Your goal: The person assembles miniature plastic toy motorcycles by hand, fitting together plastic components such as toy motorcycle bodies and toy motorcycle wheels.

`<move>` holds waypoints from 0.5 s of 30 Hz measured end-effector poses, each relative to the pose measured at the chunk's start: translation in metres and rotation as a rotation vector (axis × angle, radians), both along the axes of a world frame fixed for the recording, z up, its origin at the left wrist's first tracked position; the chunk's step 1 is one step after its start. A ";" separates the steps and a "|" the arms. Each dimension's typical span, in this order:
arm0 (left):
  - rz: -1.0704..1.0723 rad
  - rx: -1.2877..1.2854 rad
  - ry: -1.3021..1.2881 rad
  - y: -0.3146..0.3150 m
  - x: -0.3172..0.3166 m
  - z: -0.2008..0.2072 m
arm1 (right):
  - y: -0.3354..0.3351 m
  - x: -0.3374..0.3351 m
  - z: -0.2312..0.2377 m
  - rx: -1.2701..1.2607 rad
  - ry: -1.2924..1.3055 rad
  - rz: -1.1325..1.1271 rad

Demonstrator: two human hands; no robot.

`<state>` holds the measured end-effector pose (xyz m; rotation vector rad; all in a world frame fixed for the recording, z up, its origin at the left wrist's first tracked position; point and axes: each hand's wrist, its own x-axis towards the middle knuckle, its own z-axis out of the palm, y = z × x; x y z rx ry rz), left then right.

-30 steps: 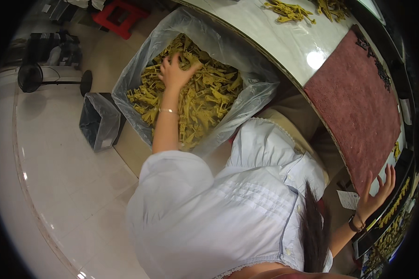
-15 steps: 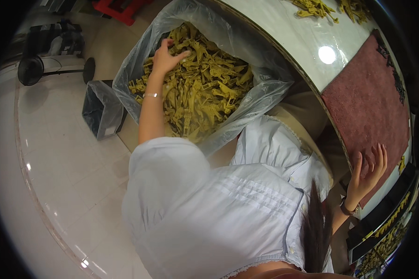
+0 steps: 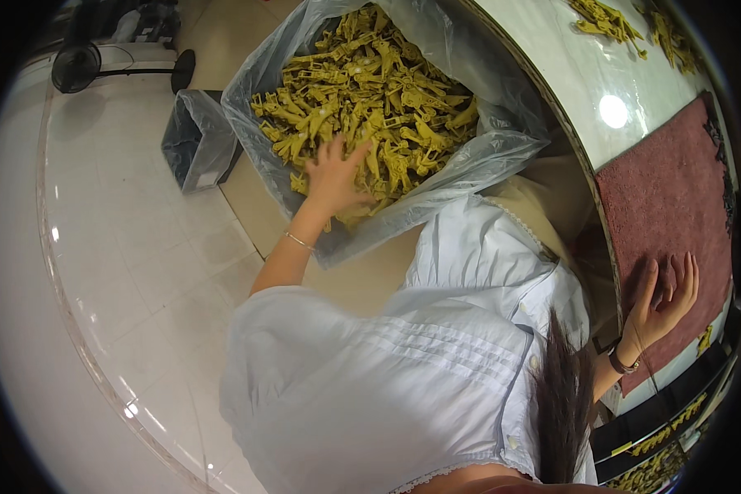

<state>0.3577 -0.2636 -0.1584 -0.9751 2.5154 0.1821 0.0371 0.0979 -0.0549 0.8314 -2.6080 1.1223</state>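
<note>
A heap of olive-yellow plastic parts (image 3: 387,103), with jagged, branching shapes, fills a clear plastic bag (image 3: 506,136) spread wide on my left. Over the near left part of the heap is my left hand (image 3: 336,177), its fingers spread and nothing visibly held in them. Whether its fingertips touch the parts, I cannot tell. My right hand (image 3: 665,300) rests at the near end of a dark red mat (image 3: 667,198) on the table, palm turned partly up. Its fingers are loosely bent and apart, with nothing in them.
More yellow parts (image 3: 608,20) lie on the white tabletop (image 3: 552,49) at the far right. Beside the bag stands a smaller dark bin with a clear liner (image 3: 199,144). A black fan-like stand (image 3: 76,66) is on the pale floor. Dark trays (image 3: 667,428) hold parts at the lower right.
My left hand has come from the far left of the heap toward its near edge, fingers still spread. The view has shifted slightly; my right hand stays on the mat.
</note>
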 end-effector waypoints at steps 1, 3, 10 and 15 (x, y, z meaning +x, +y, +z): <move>0.049 -0.047 0.061 0.001 0.004 0.004 | 0.001 0.000 -0.001 -0.031 -0.012 -0.005; 0.188 -0.176 0.172 0.007 0.014 0.001 | 0.007 0.000 -0.004 -0.054 -0.014 -0.001; 0.627 -0.222 0.256 -0.033 0.021 -0.013 | 0.010 0.002 -0.007 -0.101 -0.023 -0.005; 0.496 0.016 0.031 -0.065 0.028 -0.004 | 0.018 0.001 -0.015 -0.124 -0.011 0.017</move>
